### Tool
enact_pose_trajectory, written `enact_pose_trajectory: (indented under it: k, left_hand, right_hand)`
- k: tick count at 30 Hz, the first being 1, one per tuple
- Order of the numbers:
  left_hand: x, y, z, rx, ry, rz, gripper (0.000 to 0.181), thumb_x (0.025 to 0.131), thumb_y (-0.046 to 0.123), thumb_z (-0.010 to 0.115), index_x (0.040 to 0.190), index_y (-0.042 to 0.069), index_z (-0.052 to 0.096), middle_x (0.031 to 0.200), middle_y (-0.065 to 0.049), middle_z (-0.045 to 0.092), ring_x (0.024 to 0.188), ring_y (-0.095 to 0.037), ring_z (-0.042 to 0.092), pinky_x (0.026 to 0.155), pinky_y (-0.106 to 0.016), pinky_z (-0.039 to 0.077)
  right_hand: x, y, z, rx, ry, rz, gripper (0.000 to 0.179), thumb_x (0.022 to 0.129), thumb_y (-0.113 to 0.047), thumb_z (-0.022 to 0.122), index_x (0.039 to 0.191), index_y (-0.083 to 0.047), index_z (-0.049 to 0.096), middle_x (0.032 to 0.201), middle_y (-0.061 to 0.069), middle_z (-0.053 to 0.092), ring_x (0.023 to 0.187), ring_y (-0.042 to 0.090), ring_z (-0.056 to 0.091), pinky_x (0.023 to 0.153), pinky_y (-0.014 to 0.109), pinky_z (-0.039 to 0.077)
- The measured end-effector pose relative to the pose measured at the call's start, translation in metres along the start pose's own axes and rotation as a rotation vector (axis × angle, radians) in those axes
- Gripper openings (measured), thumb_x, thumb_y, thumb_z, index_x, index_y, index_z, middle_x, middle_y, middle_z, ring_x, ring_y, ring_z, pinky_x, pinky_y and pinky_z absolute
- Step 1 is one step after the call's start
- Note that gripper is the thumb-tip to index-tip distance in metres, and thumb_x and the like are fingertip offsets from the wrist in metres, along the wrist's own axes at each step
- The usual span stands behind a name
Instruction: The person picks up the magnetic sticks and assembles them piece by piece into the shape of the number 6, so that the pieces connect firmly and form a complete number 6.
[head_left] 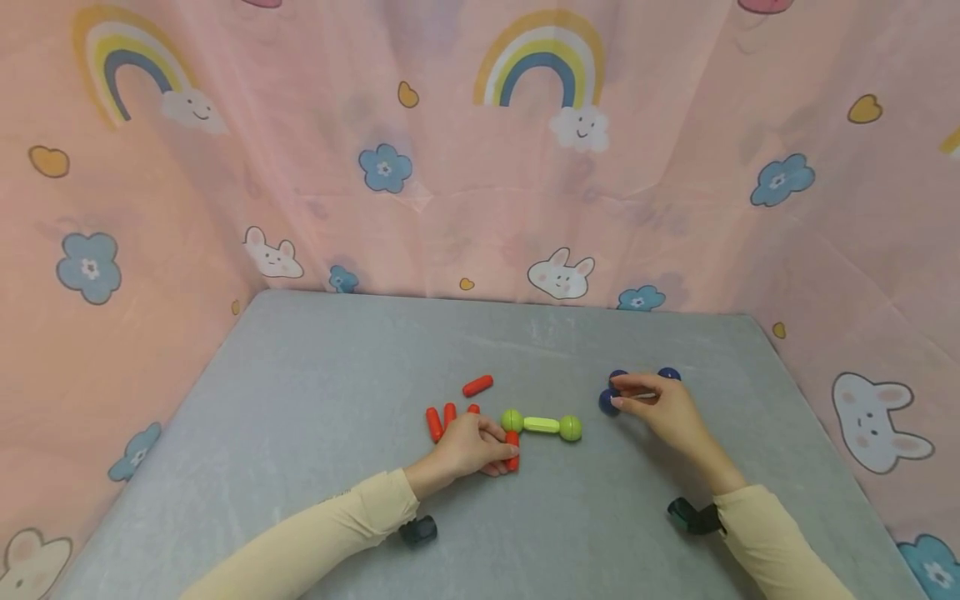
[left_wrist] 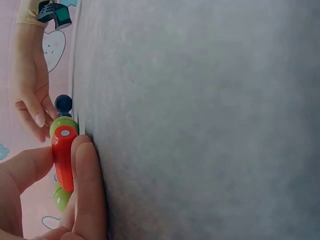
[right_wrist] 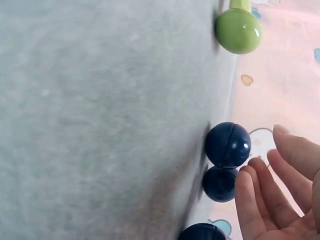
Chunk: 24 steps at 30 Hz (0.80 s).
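Note:
My left hand [head_left: 467, 447] pinches a red rod [left_wrist: 63, 160] between thumb and fingers, close over the table. Just beyond it lies a light green rod [head_left: 541, 425] with a green ball [head_left: 571, 428] at each end, like a dumbbell. At the right, my right hand [head_left: 663, 414] is beside the dark blue balls, thumb and fingers spread apart. In the right wrist view a near blue ball [right_wrist: 228, 145] sits against a second blue ball [right_wrist: 220, 184], just off the fingertips. A third blue ball [head_left: 669, 373] lies behind the hand.
Several more red rods lie around the left hand, one red rod [head_left: 477, 385] farther back by itself. The grey table [head_left: 337, 358] meets a pink patterned curtain [head_left: 450, 225] at its back and sides. Dark wrist cameras [head_left: 418, 531] hang below both sleeves.

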<state>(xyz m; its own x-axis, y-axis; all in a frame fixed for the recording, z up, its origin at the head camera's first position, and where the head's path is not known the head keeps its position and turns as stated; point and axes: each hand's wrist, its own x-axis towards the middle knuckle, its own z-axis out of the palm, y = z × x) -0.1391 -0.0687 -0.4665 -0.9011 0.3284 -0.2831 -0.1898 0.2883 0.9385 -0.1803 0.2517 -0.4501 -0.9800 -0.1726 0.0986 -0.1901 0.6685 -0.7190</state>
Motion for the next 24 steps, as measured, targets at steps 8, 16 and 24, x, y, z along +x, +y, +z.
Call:
enact_pose_trajectory:
  k: [8, 16, 24]
  left_hand:
    - [0.002, 0.0, 0.0, 0.013, 0.0, 0.001, 0.022, 0.083, 0.01, 0.078, 0.096, -0.003, 0.066, 0.077, -0.017, 0.075, 0.06, -0.012, 0.069, 0.059, -0.029, 0.06]
    - [0.004, 0.002, 0.001, -0.009, -0.006, 0.001, 0.022, 0.084, 0.009, 0.077, 0.097, -0.003, 0.065, 0.079, -0.018, 0.075, 0.06, -0.011, 0.069, 0.06, -0.029, 0.061]
    - [0.008, 0.002, 0.001, -0.019, -0.001, -0.013, 0.023, 0.084, 0.011, 0.077, 0.098, -0.003, 0.065, 0.081, -0.018, 0.075, 0.061, -0.012, 0.069, 0.06, -0.029, 0.061]
  right_hand:
    - [-0.001, 0.005, 0.005, -0.073, 0.03, -0.028, 0.034, 0.089, -0.021, 0.075, 0.119, -0.006, 0.07, 0.117, 0.018, 0.07, 0.1, 0.032, 0.07, 0.078, 0.022, 0.058]
    - [0.001, 0.007, 0.009, -0.125, 0.046, -0.048, 0.034, 0.086, -0.015, 0.077, 0.117, -0.004, 0.071, 0.113, 0.02, 0.07, 0.095, 0.032, 0.071, 0.079, 0.041, 0.06]
    - [0.003, 0.005, 0.014, -0.182, 0.062, -0.048, 0.032, 0.085, -0.014, 0.078, 0.113, -0.002, 0.071, 0.107, 0.019, 0.072, 0.092, 0.031, 0.071, 0.078, 0.045, 0.058]
